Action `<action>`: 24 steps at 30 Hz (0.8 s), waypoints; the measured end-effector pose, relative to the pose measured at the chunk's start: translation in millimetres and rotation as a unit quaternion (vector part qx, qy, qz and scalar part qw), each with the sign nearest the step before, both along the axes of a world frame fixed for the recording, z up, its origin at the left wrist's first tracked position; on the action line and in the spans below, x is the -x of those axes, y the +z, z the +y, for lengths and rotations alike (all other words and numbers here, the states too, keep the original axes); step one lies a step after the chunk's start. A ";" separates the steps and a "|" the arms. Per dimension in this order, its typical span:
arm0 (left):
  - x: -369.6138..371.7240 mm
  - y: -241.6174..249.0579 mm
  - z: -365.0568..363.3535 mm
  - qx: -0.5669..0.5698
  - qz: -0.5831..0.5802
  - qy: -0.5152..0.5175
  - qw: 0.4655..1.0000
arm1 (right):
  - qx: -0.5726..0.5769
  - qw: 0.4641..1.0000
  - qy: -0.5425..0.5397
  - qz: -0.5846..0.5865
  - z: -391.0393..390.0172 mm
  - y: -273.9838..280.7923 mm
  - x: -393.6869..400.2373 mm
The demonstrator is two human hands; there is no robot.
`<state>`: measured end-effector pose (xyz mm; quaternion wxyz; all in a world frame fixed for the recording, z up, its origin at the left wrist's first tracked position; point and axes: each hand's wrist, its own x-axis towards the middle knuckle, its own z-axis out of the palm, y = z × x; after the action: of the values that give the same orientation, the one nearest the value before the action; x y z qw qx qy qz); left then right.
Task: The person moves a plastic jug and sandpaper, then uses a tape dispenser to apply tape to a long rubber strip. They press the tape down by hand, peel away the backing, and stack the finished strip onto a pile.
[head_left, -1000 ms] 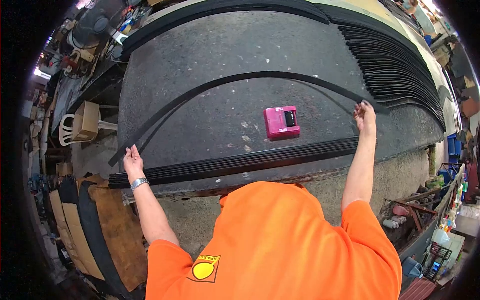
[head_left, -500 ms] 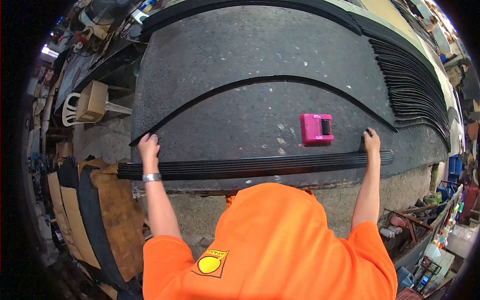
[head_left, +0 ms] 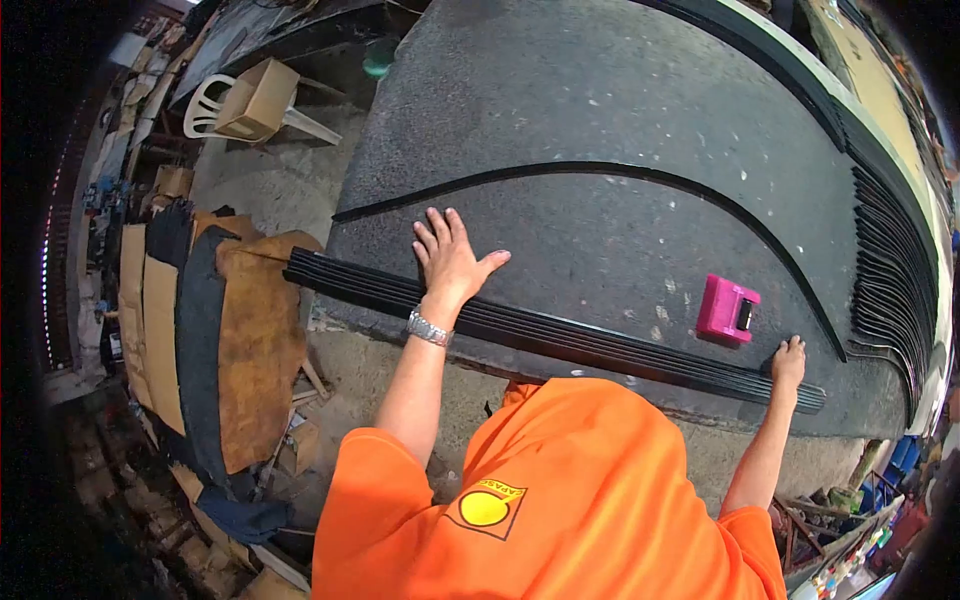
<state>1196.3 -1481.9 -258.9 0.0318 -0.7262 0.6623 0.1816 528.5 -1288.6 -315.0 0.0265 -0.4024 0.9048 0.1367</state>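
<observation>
My left hand (head_left: 452,262) is open, its fingers spread over the dark tabletop (head_left: 560,240), just beyond a bundle of long black strips (head_left: 540,328). The wrist with a metal watch crosses above that bundle. A single black strip (head_left: 600,167) lies in an arch farther up the table, its left end beyond my left fingertips. My right hand (head_left: 789,362) is beside the right end of the bundle, fingers drawn together; anything in them is hidden. Between the arched strip and the bundle sits a pink tape dispenser-like block (head_left: 722,308) with a black insert, left of my right hand.
Many wavy black strips (head_left: 885,290) lie stacked along the table's right side. At the upper left a white plastic chair (head_left: 205,108) holds a cardboard box (head_left: 257,100). Brown and dark sheets (head_left: 262,350) hang left of the table, near the bundle's left end.
The view has turned and shifted left. My left hand has come off the arched strip's left end and spread open nearer the bundle. My right hand has come down toward the bundle's right end.
</observation>
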 end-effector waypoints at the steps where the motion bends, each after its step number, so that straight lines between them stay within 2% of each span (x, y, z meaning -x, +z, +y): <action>1: -0.3 -1.0 0.8 0.004 0.002 -0.001 1.000 | -0.020 1.000 -0.011 -0.001 -3.1 1.0 1.2; 9: -0.5 -4.6 1.0 0.010 0.013 0.015 1.000 | -0.044 0.999 -0.029 -0.012 -7.5 16.4 -11.6; 11: 4.3 2.3 -0.9 -0.001 -0.003 0.019 1.000 | -0.020 0.999 -0.034 -0.034 -10.3 22.3 -20.0; 12: 9.3 15.5 -4.6 -0.025 -0.028 0.007 0.999 | 0.013 0.999 -0.005 -0.035 -0.9 6.9 -7.8; 14: 6.6 1.4 0.9 0.008 -0.034 0.002 0.999 | 0.100 0.994 0.004 -0.042 1.7 20.9 -27.9; 15: -3.0 -11.7 0.0 0.028 -0.030 -0.021 0.999 | 0.090 0.996 -0.013 -0.023 -5.7 34.4 -43.3; 17: -3.8 -8.7 -4.5 -0.017 -0.063 -0.009 0.998 | 0.092 0.996 -0.015 -0.011 -2.0 23.9 -40.9; 20: -22.9 -30.1 -8.3 -0.014 -0.058 -0.014 0.998 | 0.078 0.997 -0.016 0.005 -2.8 28.3 -47.5; 24: -26.8 -26.4 -11.6 -0.033 -0.050 -0.006 0.998 | 0.129 0.992 -0.003 0.000 1.6 38.7 -55.3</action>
<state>1223.1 -1493.5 -285.3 0.0899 -0.7289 0.6579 0.1667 583.7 -1287.0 -276.3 -0.0252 -0.4002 0.9159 0.0186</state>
